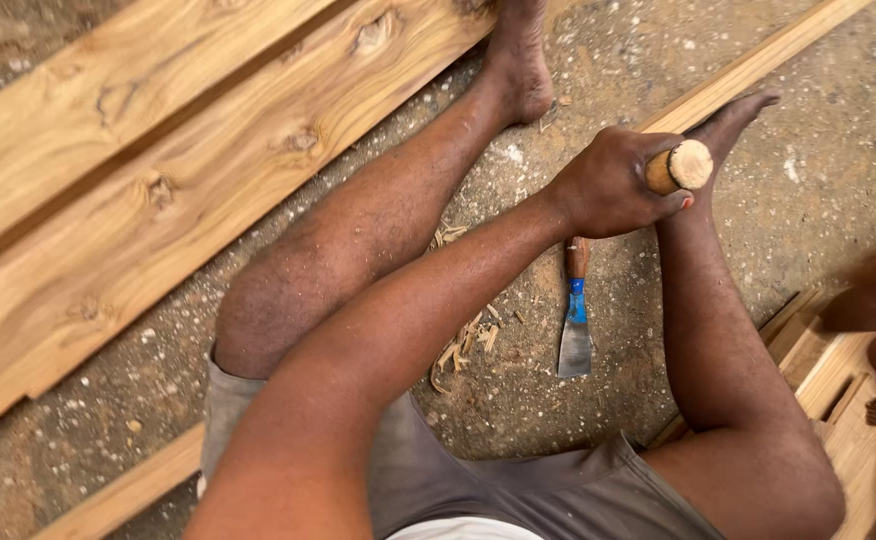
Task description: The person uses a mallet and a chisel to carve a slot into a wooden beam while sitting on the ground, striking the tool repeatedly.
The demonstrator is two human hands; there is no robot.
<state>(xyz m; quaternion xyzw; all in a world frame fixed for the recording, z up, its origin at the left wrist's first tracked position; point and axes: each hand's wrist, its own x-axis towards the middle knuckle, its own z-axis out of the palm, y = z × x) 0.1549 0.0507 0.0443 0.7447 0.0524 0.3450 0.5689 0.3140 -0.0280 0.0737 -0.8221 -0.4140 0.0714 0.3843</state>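
The left hand [613, 185] is wrapped tight around a wooden tool handle [678, 166], its round butt pointing up-right. A chisel [575, 320] lies just below that fist, long axis toward the body, blade nearest. The right hand [873, 300] is blurred, perhaps resting on a wooden frame [828, 365]; grip unclear. Sawdusty ground [838, 190], planks [158, 170] on the left

Left arm stretches forward across the body, left hand [613, 185] clenched in a fist, thumb on top. Right hand [873, 310] sits blurred at the frame's right edge, grip unclear.
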